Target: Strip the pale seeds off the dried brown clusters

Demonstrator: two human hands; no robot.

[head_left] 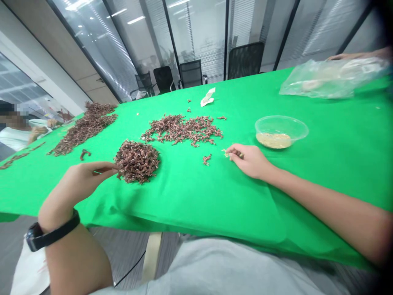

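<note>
My left hand [82, 180], with a black band on the wrist, has its thumb and fingers pinched at the left edge of a heaped round pile of small reddish-brown twisted pieces [137, 162]. Whatever lies between those fingertips is hidden. My right hand [250, 159] is closed over the cloth, its fingertips on thin pale yellow bits [226, 153]. Behind that hand stands a clear plastic bowl [296, 130] with pale yellow bits in its bottom. A single brown piece [206, 159] lies left of my right hand. Farther back spreads a looser brown pile [184, 129].
Green cloth [196, 196] covers the table. A long brown heap [86, 127] lies at the back left, near another person [15, 131]. A crumpled white paper [208, 97] sits at the back. Someone's hand touches a clear plastic bag [331, 78] at right.
</note>
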